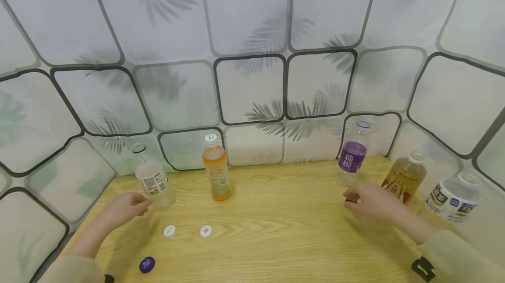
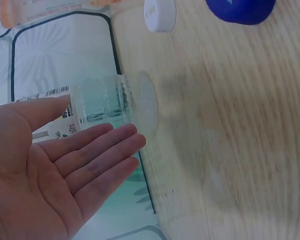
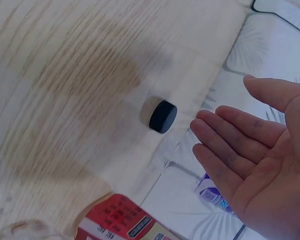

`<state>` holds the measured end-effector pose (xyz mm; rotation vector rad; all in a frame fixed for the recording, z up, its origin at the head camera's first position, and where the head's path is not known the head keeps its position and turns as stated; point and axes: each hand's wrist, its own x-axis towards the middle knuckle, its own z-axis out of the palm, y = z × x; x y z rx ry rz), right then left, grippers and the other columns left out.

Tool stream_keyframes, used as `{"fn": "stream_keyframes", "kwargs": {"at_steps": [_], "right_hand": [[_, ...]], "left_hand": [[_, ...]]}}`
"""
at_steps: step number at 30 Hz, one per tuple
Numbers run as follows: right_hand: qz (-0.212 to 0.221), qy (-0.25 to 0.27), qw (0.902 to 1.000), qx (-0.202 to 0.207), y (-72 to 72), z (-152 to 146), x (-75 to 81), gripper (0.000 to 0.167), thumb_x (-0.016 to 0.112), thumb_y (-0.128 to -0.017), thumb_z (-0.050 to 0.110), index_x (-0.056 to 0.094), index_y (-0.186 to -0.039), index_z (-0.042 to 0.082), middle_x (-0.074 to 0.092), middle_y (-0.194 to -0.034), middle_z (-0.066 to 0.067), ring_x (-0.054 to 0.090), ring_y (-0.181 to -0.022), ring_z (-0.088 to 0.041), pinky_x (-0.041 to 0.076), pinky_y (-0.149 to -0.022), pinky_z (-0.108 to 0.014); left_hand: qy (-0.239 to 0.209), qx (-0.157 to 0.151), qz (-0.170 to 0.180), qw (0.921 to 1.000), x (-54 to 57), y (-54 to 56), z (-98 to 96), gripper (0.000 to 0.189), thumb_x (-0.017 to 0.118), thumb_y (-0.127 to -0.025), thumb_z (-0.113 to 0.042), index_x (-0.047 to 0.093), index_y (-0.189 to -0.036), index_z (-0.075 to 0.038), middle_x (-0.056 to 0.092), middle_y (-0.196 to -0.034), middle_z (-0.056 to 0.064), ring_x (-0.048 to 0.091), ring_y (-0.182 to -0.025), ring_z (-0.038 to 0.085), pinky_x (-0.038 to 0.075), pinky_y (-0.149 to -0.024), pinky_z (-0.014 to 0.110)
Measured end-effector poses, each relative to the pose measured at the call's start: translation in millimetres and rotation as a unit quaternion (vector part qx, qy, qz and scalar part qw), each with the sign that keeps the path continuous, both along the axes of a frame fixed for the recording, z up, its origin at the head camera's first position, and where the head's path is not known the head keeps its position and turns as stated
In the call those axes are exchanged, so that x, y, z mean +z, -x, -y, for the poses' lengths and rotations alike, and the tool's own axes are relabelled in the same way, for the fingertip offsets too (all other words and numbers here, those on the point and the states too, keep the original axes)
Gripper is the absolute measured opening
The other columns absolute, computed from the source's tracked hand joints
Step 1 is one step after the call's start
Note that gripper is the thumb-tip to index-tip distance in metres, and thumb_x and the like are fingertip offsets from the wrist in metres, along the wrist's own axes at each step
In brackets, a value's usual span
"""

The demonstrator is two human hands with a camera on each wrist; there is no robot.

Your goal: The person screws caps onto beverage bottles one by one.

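Note:
My left hand (image 1: 126, 209) is beside a clear bottle (image 1: 151, 178) with a white label and an open mouth. Its fingers are extended and empty in the left wrist view, in front of the bottle (image 2: 100, 102). On the right, my right hand (image 1: 372, 202) hovers over a small black bottle cap (image 3: 163, 117). A gap shows between its relaxed fingers and the cap, which lies on the table. Behind this hand stands an uncapped clear bottle with a purple label (image 1: 352, 158).
Two white caps (image 1: 169, 231) and a purple cap (image 1: 147, 265) lie on the wooden table (image 1: 276, 239). A capped orange drink bottle (image 1: 217, 173) stands at the back. On the right are an uncapped brown drink bottle (image 1: 410, 173) and a clear bottle (image 1: 453, 199). Patterned cloth walls surround the table.

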<state>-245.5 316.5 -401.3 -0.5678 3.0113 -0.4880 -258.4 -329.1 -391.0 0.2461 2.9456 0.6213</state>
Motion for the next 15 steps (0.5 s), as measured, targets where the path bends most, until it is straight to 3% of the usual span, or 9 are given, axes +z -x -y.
{"fn": "stream_keyframes", "kwargs": {"at_steps": [4, 8, 15], "right_hand": [[0.002, -0.007, 1.0, -0.005, 0.1, -8.5, 1.8, 0.032, 0.078, -0.096, 0.024, 0.075, -0.115, -0.002, 0.08, -0.108, -0.015, 0.076, -0.096, -0.032, 0.061, -0.087, -0.054], [0.004, -0.012, 0.9999, -0.01, 1.2, -15.3, 1.5, 0.032, 0.079, -0.095, 0.023, 0.075, -0.113, -0.003, 0.079, -0.107, -0.017, 0.076, -0.096, -0.034, 0.062, -0.086, -0.054], [-0.015, -0.043, 0.999, -0.008, 4.6, -25.2, -3.4, 0.03, 0.082, -0.091, 0.019, 0.075, -0.109, -0.004, 0.079, -0.103, -0.018, 0.075, -0.093, -0.036, 0.061, -0.084, -0.055]], "left_hand": [[0.006, -0.002, 0.005, 1.0, 3.5, 3.8, 2.7, 0.04, 0.061, -0.107, -0.025, 0.073, -0.11, 0.013, 0.079, -0.094, 0.018, 0.075, -0.084, 0.029, 0.062, -0.076, 0.048], [0.025, 0.0, -0.006, 0.9997, 5.5, 8.3, 5.5, 0.046, 0.067, -0.103, -0.028, 0.07, -0.112, 0.017, 0.078, -0.1, 0.028, 0.076, -0.088, 0.037, 0.062, -0.079, 0.052], [0.034, 0.018, 0.02, 0.9991, 13.2, 12.7, 8.0, 0.073, 0.077, -0.095, -0.04, 0.058, -0.125, 0.024, 0.072, -0.112, 0.038, 0.072, -0.102, 0.05, 0.059, -0.088, 0.058]]}}
